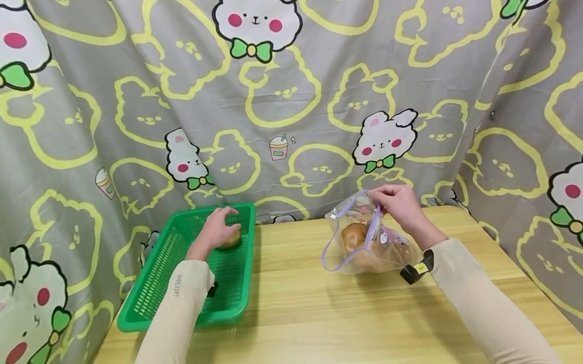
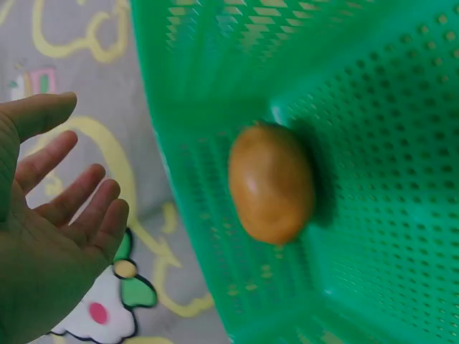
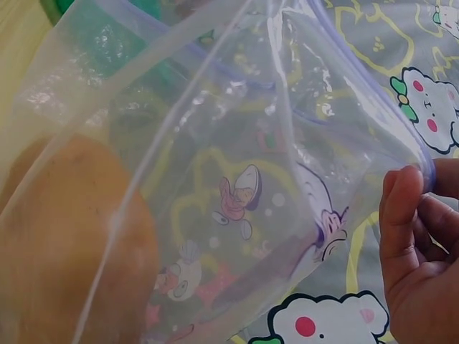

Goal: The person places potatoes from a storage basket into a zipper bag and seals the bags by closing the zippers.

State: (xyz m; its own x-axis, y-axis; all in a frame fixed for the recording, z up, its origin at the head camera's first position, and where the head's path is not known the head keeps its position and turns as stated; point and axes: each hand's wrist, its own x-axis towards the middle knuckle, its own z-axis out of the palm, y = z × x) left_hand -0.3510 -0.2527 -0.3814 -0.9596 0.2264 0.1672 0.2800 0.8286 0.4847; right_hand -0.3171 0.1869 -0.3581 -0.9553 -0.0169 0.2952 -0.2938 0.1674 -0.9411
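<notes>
A smooth orange-brown oval item, fruit-like in shape, lies at the far end of the green plastic basket. My left hand hovers over it with fingers parted and nothing in them; the left wrist view shows this hand apart from the item. On the right, a clear zip bag with a purple rim and cartoon prints stands with its mouth apart. Similar brown items sit inside it, seen through the plastic. My right hand pinches the bag's rim between thumb and fingers.
Both the basket and the bag stand on a light wooden table. Behind and at the sides hangs a grey curtain with cartoon rabbits. A black wrist strap device hangs beside the bag.
</notes>
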